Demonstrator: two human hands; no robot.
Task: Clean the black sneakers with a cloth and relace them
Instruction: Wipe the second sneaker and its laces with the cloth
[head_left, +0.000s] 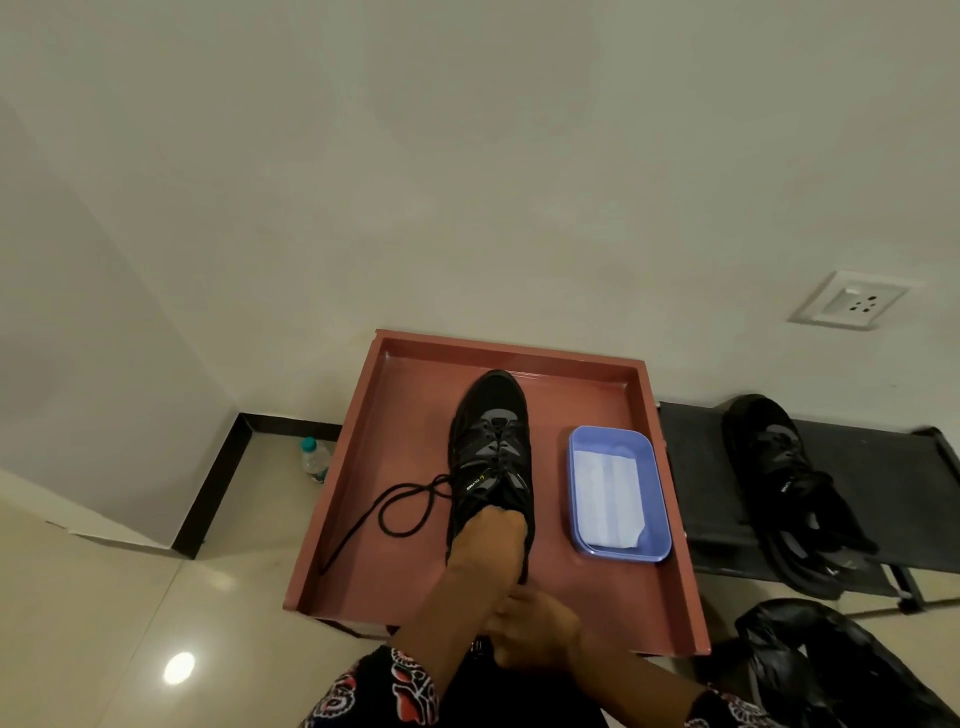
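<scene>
Lying toe-away in a reddish tray (405, 395), the black sneaker (491, 447) shows grey mesh panels and a loose lace (400, 506) looping left. The left hand (488, 545) reaches into its opening, fingers hidden; the right hand (535, 631) curls at the heel, grip unclear. A folded white cloth (608, 499) fills a blue tub (660, 499).

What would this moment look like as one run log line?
stage: relacing | left hand in sneaker collar | right hand at heel | lace trails loose on tray | cloth in tub
</scene>
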